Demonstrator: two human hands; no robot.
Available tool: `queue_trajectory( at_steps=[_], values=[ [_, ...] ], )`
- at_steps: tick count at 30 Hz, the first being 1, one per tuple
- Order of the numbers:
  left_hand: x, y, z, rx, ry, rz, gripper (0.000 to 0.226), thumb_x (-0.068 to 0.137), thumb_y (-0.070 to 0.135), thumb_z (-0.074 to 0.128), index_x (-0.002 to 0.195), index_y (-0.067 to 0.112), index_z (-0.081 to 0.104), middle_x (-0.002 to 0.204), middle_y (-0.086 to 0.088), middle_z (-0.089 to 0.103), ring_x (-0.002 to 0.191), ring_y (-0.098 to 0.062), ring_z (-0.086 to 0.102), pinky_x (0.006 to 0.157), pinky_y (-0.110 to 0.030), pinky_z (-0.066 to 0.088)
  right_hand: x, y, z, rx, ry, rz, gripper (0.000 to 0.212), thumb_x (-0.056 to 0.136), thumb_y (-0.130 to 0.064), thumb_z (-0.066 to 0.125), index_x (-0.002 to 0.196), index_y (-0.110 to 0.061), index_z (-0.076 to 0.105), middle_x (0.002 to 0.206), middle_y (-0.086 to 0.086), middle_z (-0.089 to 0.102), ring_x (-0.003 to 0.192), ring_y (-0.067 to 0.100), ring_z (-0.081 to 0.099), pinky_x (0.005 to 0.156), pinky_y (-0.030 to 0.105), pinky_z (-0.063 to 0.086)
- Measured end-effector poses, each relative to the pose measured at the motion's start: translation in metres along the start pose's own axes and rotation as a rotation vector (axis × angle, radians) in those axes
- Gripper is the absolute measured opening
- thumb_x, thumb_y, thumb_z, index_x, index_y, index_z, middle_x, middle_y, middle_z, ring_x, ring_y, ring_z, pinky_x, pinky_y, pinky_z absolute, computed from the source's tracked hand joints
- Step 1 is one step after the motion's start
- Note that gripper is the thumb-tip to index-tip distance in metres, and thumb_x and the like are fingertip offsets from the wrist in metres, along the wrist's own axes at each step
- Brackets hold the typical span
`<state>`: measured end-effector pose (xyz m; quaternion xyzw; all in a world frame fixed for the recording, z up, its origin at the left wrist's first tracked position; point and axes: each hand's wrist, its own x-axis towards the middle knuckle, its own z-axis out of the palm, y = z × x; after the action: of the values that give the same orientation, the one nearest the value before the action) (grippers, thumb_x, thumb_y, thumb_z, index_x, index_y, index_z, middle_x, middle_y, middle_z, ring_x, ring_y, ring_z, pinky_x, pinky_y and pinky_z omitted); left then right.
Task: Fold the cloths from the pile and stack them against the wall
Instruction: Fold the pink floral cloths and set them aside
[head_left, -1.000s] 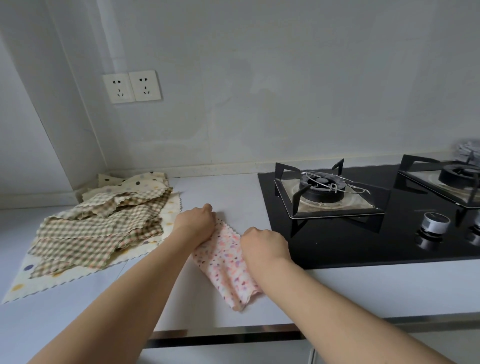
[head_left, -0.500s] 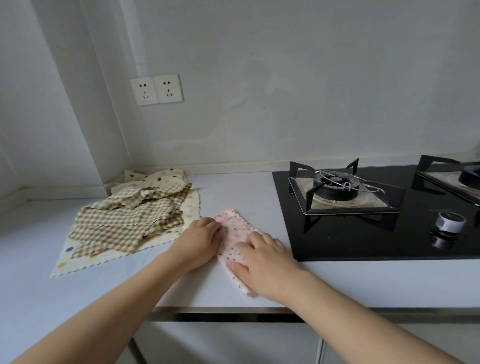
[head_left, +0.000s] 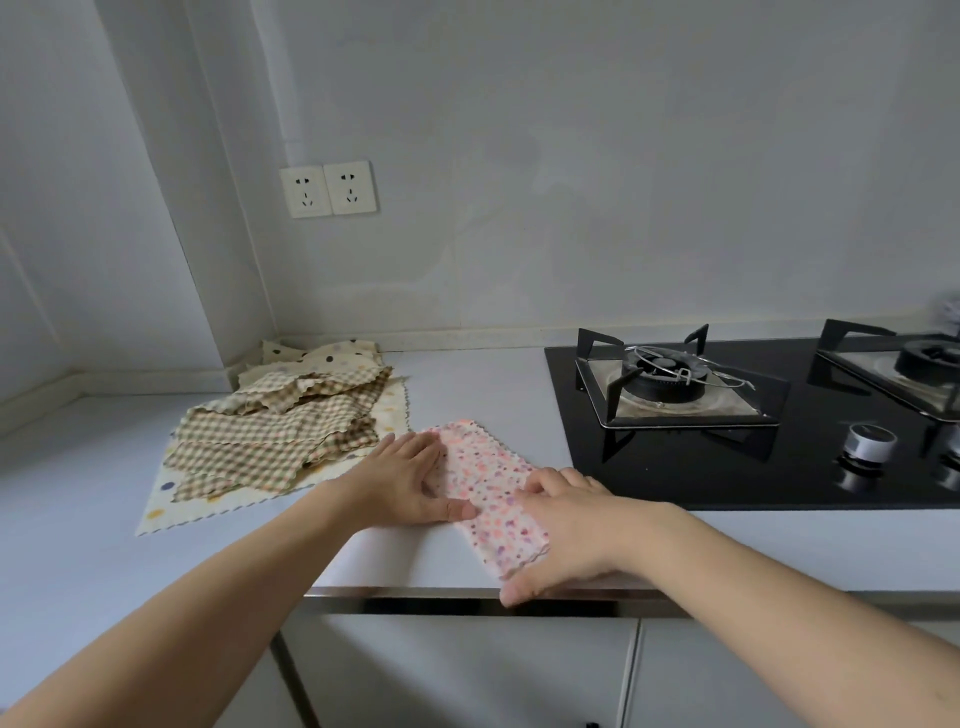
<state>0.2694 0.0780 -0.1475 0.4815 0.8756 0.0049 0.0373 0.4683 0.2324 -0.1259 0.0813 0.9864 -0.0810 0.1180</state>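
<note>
Fingers, left hand: straight and close together, lying flat on the left long edge of the pink spotted cloth strip with zigzag edges, thumb tip on the cloth.
Fingers, right hand: slightly bent, pressing down on the strip's right side and near end; thumb at the front edge of the pale grey countertop.
Pink cloth: folded into a narrow strip, lying flat near the front edge of the countertop, running from far-left to near-right, between the pile and the hob.
Pile: loose heap of beige checked cloths on a cream polka-dot cloth, in the back left corner of the countertop, reaching the wall; just beside the left hand.
Hob: black glass gas hob set in the right side of the countertop, with two burners and a silver knob.
Wall: white double socket above the pile.
</note>
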Motion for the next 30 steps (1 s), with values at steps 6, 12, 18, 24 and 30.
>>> queue_trajectory(
  at_steps=[6, 12, 18, 24, 30],
  values=[
    [-0.06, 0.056, 0.015, -0.151, 0.335, 0.339, 0.054, 0.076, 0.067, 0.055, 0.107, 0.023, 0.055, 0.105, 0.01, 0.051, 0.095, -0.011, 0.046, 0.086, -0.03, 0.045, -0.015, 0.02, 0.0, -0.109, 0.103, -0.131, 0.102, 0.069, -0.076, 0.063, 0.15, -0.024, 0.03, 0.157, -0.007, 0.019, 0.144, 0.02, 0.013, 0.117, 0.031, 0.012],
    [-0.083, 0.063, 0.034, 0.15, 0.494, 0.41, 0.043, 0.08, 0.07, 0.049, 0.086, 0.027, 0.044, 0.085, 0.011, 0.047, 0.072, -0.011, 0.046, 0.057, -0.024, 0.041, -0.023, 0.017, 0.011, -0.259, 0.203, -0.223, 0.087, 0.066, -0.078, 0.064, 0.132, -0.023, 0.047, 0.13, -0.005, 0.043, 0.12, 0.016, 0.038, 0.107, 0.034, 0.031],
    [-0.097, 0.044, 0.009, -0.199, 0.283, 0.381, 0.032, 0.094, 0.048, 0.048, 0.075, 0.022, 0.048, 0.075, 0.008, 0.052, 0.071, -0.012, 0.051, 0.064, -0.031, 0.046, -0.027, 0.002, -0.001, 0.059, 0.124, -0.221, 0.013, 0.085, -0.035, 0.064, 0.091, -0.024, 0.06, 0.092, -0.006, 0.054, 0.083, 0.014, 0.052, 0.075, 0.032, 0.046],
    [-0.087, 0.03, -0.023, -0.587, 0.218, 0.058, 0.035, 0.095, 0.039, 0.057, 0.072, 0.014, 0.064, 0.073, 0.0, 0.067, 0.065, -0.007, 0.057, 0.067, -0.025, 0.044, -0.002, -0.005, -0.039, 0.253, 0.17, -0.115, 0.037, 0.086, -0.02, 0.067, 0.063, -0.019, 0.039, 0.06, -0.002, 0.037, 0.054, 0.012, 0.031, 0.052, 0.032, 0.022],
    [-0.029, 0.015, -0.032, -0.735, 0.366, -0.156, 0.029, 0.091, 0.03, 0.065, 0.071, 0.01, 0.059, 0.072, -0.01, 0.064, 0.06, -0.019, 0.051, 0.055, -0.028, 0.037, 0.051, 0.004, -0.065, 0.352, 0.261, 0.019, 0.036, 0.085, -0.013, 0.062, 0.061, -0.017, 0.035, 0.063, 0.001, 0.034, 0.06, 0.017, 0.032, 0.054, 0.03, 0.019]
  ],
)
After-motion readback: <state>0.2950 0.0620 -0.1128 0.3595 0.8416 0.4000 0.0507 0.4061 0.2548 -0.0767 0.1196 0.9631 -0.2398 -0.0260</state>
